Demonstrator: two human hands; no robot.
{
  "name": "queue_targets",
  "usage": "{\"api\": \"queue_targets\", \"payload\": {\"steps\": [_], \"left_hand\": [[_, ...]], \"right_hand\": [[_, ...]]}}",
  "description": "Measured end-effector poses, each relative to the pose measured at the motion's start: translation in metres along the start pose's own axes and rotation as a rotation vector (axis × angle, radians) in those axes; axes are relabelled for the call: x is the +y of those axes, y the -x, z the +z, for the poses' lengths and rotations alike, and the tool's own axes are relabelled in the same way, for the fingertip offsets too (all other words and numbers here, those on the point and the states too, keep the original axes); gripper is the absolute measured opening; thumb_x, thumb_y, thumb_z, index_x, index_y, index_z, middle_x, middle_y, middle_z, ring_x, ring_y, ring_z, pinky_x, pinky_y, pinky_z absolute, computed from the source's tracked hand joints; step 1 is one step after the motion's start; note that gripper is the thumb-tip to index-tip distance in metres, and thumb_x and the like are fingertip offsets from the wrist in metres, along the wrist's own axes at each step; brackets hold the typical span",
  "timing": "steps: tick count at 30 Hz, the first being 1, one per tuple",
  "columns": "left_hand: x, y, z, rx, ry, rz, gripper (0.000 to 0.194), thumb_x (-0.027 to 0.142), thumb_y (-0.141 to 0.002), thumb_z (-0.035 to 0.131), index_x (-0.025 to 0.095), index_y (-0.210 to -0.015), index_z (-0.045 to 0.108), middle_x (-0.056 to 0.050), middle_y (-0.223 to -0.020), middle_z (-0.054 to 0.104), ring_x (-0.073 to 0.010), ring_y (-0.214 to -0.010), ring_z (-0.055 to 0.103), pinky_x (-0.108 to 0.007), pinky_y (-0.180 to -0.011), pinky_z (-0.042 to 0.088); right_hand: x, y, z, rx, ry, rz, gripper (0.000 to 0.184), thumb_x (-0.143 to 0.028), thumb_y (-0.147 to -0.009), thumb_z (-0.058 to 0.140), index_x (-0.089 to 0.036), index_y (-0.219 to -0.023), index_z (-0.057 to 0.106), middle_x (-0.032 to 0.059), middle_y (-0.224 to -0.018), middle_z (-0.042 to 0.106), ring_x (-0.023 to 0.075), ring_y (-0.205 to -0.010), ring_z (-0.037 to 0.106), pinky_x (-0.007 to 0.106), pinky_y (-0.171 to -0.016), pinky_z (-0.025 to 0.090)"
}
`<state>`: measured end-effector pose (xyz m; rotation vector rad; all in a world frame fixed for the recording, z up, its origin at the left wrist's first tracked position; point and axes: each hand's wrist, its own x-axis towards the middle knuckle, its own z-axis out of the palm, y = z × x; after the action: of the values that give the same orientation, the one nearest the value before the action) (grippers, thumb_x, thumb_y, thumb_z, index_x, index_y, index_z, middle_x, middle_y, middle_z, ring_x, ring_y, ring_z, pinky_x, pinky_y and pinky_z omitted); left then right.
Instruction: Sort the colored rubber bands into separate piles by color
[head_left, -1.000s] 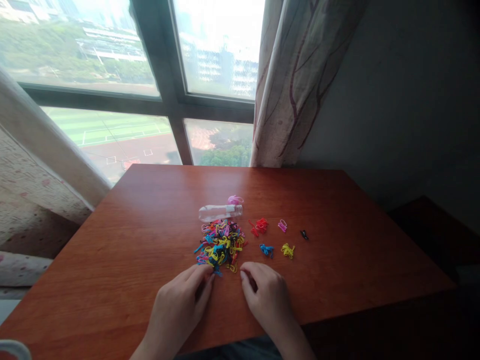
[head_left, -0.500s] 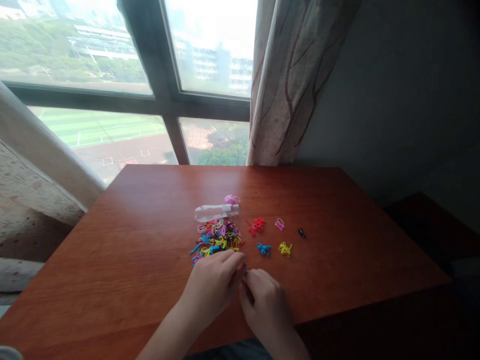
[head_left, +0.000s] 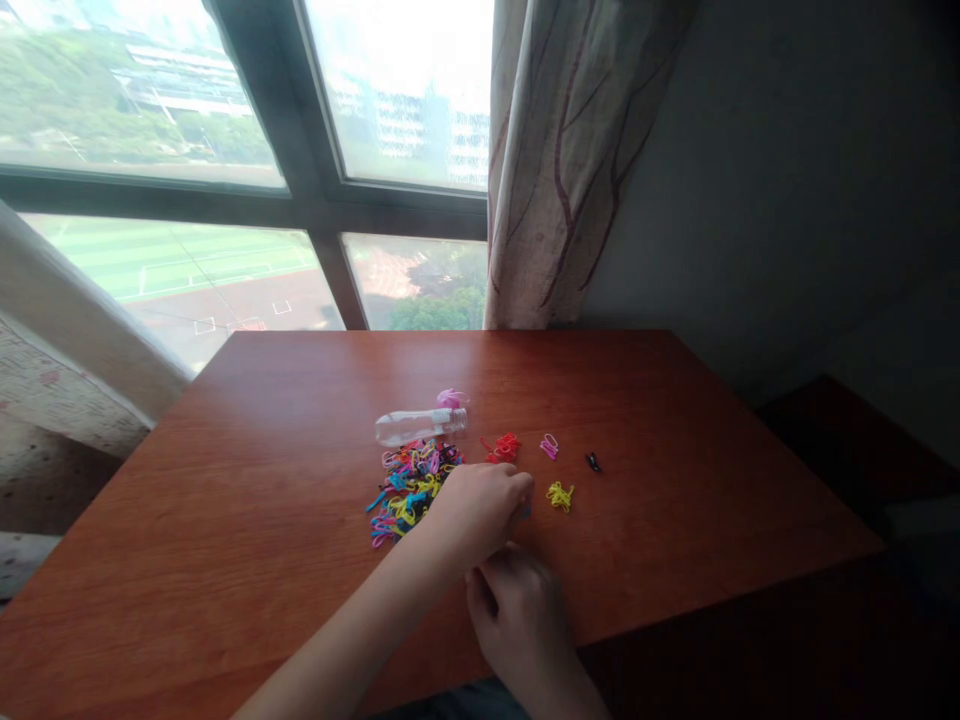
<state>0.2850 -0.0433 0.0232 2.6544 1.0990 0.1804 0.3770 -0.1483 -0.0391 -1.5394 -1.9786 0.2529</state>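
A heap of small coloured rubber bands [head_left: 405, 485] lies mid-table on the wooden table [head_left: 675, 420]. Right of it sit little sorted groups: red [head_left: 504, 447], pink [head_left: 549, 446], black [head_left: 593, 462] and yellow [head_left: 559, 495]. My left hand [head_left: 480, 510] reaches across to the right, fingers pinched together over the blue group [head_left: 526, 512], which it mostly hides. What the fingers hold, if anything, is hidden. My right hand [head_left: 517, 610] rests curled on the table just below the left hand, showing nothing in it.
A small clear plastic bottle [head_left: 412, 427] lies on its side behind the heap, with a pink cap [head_left: 450, 398] beside it. A window and a curtain [head_left: 555, 180] stand behind the table. A dark wall is at the right.
My left hand moved from the heap's near edge rightward to the blue group, fingers closing. My right hand drew back slightly toward me. The view shifted a little to the right.
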Motion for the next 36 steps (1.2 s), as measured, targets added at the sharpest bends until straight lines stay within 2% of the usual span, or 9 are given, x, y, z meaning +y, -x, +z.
{"api": "queue_targets", "payload": {"steps": [10, 18, 22, 25, 28, 31, 36], "left_hand": [[0.0, -0.005, 0.0, -0.035, -0.017, -0.006, 0.011, 0.018, -0.085, 0.056, 0.022, -0.088, 0.065, -0.006, -0.087, 0.071, -0.022, -0.078, 0.071, -0.028, -0.064, 0.051], [-0.002, 0.001, -0.007, -0.003, 0.015, -0.012, 0.009, 0.02, -0.085, 0.057, 0.022, -0.088, 0.065, -0.005, -0.087, 0.071, -0.0199, -0.077, 0.07, -0.025, -0.063, 0.05], [-0.006, 0.029, -0.005, 0.062, 0.072, -0.051, 0.017, 0.021, -0.092, 0.047, 0.022, -0.087, 0.064, -0.001, -0.082, 0.07, -0.0162, -0.073, 0.068, -0.024, -0.061, 0.047], [-0.012, 0.064, 0.006, 0.215, 0.232, -0.104, 0.018, 0.017, -0.091, 0.047, 0.023, -0.087, 0.064, 0.001, -0.079, 0.069, -0.0136, -0.069, 0.066, -0.022, -0.058, 0.044], [-0.022, 0.101, 0.019, 0.325, 0.258, -0.186, 0.017, 0.022, -0.094, 0.047, 0.023, -0.09, 0.064, 0.001, -0.077, 0.069, -0.0131, -0.065, 0.065, -0.022, -0.061, 0.046], [-0.035, 0.131, 0.027, 0.386, 0.258, -0.227, 0.016, 0.023, -0.095, 0.049, 0.024, -0.094, 0.065, 0.001, -0.081, 0.072, -0.0122, -0.066, 0.067, -0.02, -0.062, 0.049], [-0.045, 0.152, 0.032, 0.463, 0.184, -0.253, 0.015, 0.025, -0.094, 0.05, 0.024, -0.095, 0.065, 0.0, -0.087, 0.075, -0.0142, -0.072, 0.072, -0.02, -0.063, 0.052]], "right_hand": [[0.0, 0.0, 0.0, -0.009, -0.047, 0.023, 0.018, -0.011, -0.086, 0.048, -0.021, -0.077, 0.059, 0.0022, -0.072, 0.064, 0.017, -0.068, 0.059, 0.027, -0.06, 0.031], [0.001, -0.001, 0.0, -0.01, -0.047, 0.003, 0.018, -0.009, -0.085, 0.049, -0.022, -0.08, 0.059, 0.0012, -0.074, 0.065, 0.0163, -0.07, 0.061, 0.024, -0.062, 0.034], [0.0, -0.002, -0.001, 0.018, -0.06, -0.005, 0.019, -0.008, -0.086, 0.046, -0.021, -0.077, 0.056, 0.0013, -0.071, 0.063, 0.0159, -0.068, 0.059, 0.025, -0.061, 0.033], [-0.003, -0.003, -0.004, -0.003, -0.086, -0.004, 0.02, -0.01, -0.089, 0.044, -0.021, -0.077, 0.056, 0.0014, -0.071, 0.062, 0.0161, -0.068, 0.058, 0.026, -0.062, 0.032], [-0.005, -0.005, -0.007, -0.053, -0.104, 0.01, 0.019, -0.013, -0.091, 0.045, -0.022, -0.082, 0.058, 0.0013, -0.074, 0.063, 0.0169, -0.071, 0.058, 0.026, -0.064, 0.034], [-0.006, -0.007, -0.007, -0.076, -0.113, 0.038, 0.018, -0.013, -0.091, 0.046, -0.023, -0.085, 0.06, 0.0007, -0.075, 0.064, 0.0173, -0.072, 0.059, 0.027, -0.066, 0.034], [-0.005, -0.008, -0.004, -0.075, -0.108, 0.078, 0.017, -0.013, -0.09, 0.049, -0.024, -0.087, 0.062, -0.0007, -0.075, 0.065, 0.0171, -0.071, 0.06, 0.027, -0.066, 0.033]]}}
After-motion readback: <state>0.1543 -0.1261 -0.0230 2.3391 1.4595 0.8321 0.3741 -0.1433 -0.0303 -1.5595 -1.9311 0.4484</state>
